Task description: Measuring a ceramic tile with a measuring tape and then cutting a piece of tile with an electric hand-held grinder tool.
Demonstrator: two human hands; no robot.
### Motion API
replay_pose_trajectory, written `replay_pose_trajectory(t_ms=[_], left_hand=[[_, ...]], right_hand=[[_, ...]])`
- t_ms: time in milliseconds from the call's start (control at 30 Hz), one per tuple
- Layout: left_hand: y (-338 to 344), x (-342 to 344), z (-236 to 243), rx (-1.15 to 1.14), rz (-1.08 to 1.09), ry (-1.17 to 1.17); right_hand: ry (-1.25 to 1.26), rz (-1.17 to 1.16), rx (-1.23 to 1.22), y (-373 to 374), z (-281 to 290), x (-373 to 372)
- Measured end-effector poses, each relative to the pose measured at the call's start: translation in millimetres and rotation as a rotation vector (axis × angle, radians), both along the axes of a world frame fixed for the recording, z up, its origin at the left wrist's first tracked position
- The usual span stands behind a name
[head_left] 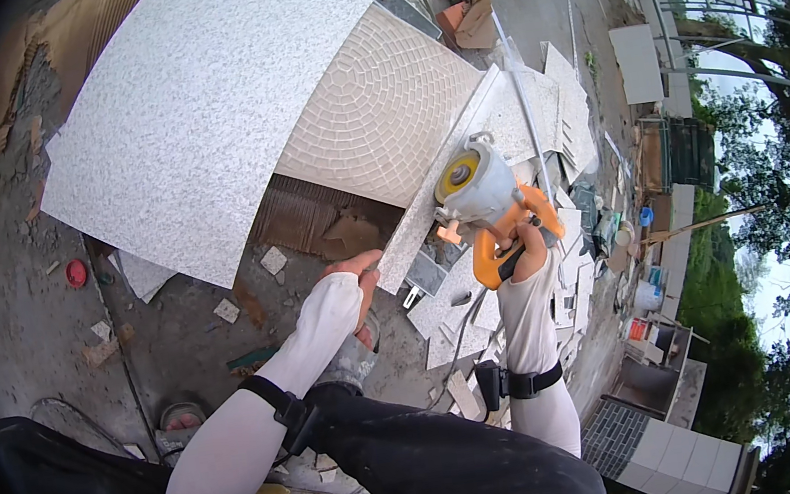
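Observation:
My right hand is wrapped round the orange handle of a handheld tile saw with a grey housing and a yellow disc. The saw sits over a long narrow tile strip that slants beside a patterned beige tile. At the near end of that strip, my left hand has its fingers closed against the edge; part of the grip is hidden. A large speckled white tile overlaps the patterned one on the left. Both forearms wear white sleeves with black straps.
Broken tile pieces and offcuts litter the ground on the right. Brown cardboard lies under the tiles. A red round lid and a dark cable are at the left. A brick-faced block stands lower right.

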State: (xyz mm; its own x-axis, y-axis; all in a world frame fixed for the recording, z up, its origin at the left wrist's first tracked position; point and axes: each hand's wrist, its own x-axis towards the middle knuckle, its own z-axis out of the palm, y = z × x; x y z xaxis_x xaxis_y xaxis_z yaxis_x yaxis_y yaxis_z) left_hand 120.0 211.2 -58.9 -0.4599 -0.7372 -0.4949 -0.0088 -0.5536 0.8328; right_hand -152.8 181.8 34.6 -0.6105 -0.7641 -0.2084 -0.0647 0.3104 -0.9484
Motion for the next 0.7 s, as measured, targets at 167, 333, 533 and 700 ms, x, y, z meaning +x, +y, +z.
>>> replay_pose_trajectory(t_ms=[167, 333, 533, 700], left_hand=[[3, -1, -7, -0.197, 0.003, -0.107], [3, -3, -8, -0.202, 0.02, -0.109], [3, -1, -9, -0.097, -0.026, -0.054], [2, 0, -4, 0.071, -0.001, 0.097]], right_hand=[[0.004, 0.037, 0.021, -1, 7, 12], [0.026, 0.023, -0.042, -5, 4, 15], [0.006, -0.087, 0.012, -3, -5, 10], [-0.047, -0.07, 0.001, 8, 0, 15]])
